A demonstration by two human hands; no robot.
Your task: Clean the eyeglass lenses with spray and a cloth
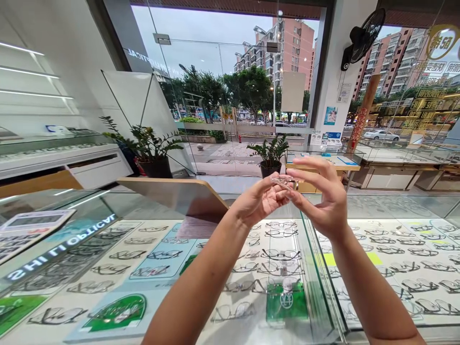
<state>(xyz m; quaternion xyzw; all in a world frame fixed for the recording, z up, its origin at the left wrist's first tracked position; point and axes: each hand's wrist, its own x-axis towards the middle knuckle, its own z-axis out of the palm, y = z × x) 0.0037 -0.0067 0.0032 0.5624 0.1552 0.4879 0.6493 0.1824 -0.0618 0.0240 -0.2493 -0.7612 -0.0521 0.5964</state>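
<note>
A small pair of thin-framed glasses (285, 182) is held up above the glass display counter, near the middle of the head view. My left hand (264, 197) grips one side of it between thumb and fingers. From the right, my right hand (321, 194) meets the frame with its thumb and a finger, its other fingers raised and curved. Part of the frame is hidden by the fingers. Below both hands, rows of glasses (281, 254) lie inside the counter (319, 287).
A wood-edged mirror or board (172, 194) stands on the counter at left, with a calculator (34, 230) farther left. Potted plants (269, 155) stand beyond the counter before the glass doors. A black fan (364, 38) hangs at upper right.
</note>
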